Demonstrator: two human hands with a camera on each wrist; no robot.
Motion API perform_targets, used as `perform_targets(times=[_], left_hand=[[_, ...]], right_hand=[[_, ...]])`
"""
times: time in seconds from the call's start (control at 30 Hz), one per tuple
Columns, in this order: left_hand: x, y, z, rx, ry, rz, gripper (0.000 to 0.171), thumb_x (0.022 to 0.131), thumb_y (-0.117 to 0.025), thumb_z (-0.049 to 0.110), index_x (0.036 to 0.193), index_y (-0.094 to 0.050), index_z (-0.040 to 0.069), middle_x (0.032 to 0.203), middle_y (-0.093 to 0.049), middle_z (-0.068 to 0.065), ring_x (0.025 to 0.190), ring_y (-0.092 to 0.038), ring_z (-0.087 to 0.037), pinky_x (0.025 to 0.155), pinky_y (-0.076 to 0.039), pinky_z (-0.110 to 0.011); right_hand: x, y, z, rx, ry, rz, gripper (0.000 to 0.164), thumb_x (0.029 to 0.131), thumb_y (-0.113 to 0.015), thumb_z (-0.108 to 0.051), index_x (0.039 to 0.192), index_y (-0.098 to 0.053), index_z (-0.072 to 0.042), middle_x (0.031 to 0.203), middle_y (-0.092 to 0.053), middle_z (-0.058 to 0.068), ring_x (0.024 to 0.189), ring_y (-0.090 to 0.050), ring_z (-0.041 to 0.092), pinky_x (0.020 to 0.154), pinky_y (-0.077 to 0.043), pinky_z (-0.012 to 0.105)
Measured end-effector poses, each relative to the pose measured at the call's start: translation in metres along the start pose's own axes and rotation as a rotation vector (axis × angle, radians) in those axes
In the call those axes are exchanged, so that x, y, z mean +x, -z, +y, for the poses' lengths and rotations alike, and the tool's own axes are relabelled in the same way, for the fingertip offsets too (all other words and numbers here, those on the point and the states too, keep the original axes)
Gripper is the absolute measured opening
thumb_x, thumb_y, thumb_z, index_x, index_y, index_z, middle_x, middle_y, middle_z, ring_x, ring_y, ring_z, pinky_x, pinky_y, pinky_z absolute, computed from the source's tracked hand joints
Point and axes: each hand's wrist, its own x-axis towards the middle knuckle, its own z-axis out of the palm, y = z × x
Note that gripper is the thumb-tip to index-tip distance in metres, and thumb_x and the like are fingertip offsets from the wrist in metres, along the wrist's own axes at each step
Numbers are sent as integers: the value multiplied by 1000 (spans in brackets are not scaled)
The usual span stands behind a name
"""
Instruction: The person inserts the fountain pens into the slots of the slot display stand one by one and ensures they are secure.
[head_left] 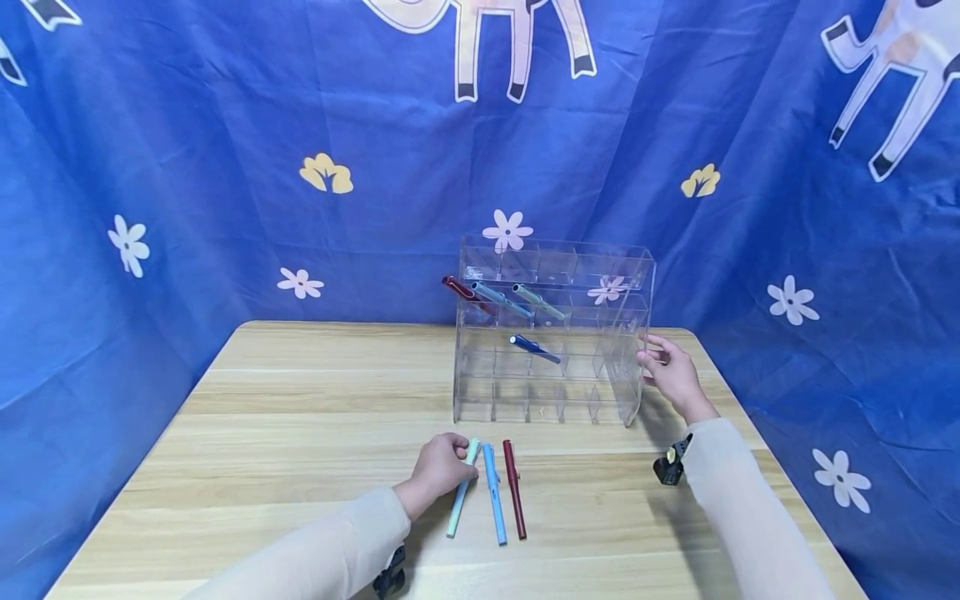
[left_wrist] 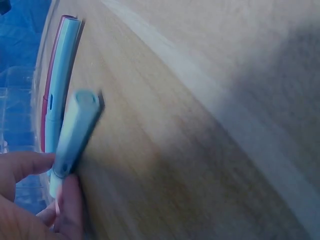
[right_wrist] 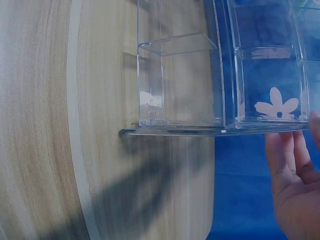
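Observation:
My left hand [head_left: 441, 465] pinches a mint-green pen [head_left: 459, 508] between thumb and fingers at the table's front. In the left wrist view that pen [left_wrist: 77, 122] points up toward the camera, its lower end among the fingers. Just to its right lie a light-blue pen [head_left: 495, 496] and a dark red pen [head_left: 515, 492]. My right hand [head_left: 672, 375] holds the right side panel of a clear tiered pen rack [head_left: 630, 392]. In the right wrist view, fingertips [right_wrist: 286, 142] touch the panel's outer face, with the thumb at its edge.
In the rack's upper part lean a dark red pen [head_left: 459, 288], a light-blue pen [head_left: 495, 296] and a pale green pen [head_left: 534, 298]. A dark blue pen [head_left: 534, 347] sits one tier lower. Behind the wooden table [head_left: 300, 400] hangs a blue patterned cloth [head_left: 375, 233].

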Motion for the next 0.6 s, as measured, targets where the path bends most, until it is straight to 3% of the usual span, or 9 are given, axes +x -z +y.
perform_targets(times=[0.13, 0.37, 0.47, 0.6], left_hand=[[-1, 0, 0, -49, 28, -13, 40, 69, -74, -4, 107, -61, -8, 86, -59, -6, 67, -58, -15, 51, -53, -25], [0, 3, 0, -221, 111, -39, 37, 69, -67, -7, 106, -61, -9, 86, -62, -8, 66, -60, -17, 52, -55, -29], [0, 7, 1, -306, 126, -72, 38, 72, -63, -7, 109, -60, -11, 88, -63, -10, 68, -59, -18, 56, -56, -34], [2, 15, 0, -429, 144, -158, 42, 74, -60, -5, 115, -59, -11, 81, -61, -8, 67, -56, -17, 59, -54, -33]], right_hand=[[0, 0, 0, 5, -3, 5, 44, 98, -52, -9, 140, -42, 2, 125, -51, 32, 93, -58, 7, 82, -53, 43], [-1, -1, -1, -11, -14, -6, 45, 99, -51, -13, 141, -41, 0, 127, -50, 30, 111, -54, 31, 81, -54, 39], [-1, -1, 0, -9, -12, -2, 45, 99, -52, -13, 141, -41, 0, 127, -50, 30, 107, -56, 24, 81, -54, 38], [0, 0, 0, 8, -4, 7, 44, 98, -52, -10, 140, -43, 1, 125, -51, 31, 92, -57, 5, 79, -55, 36]])
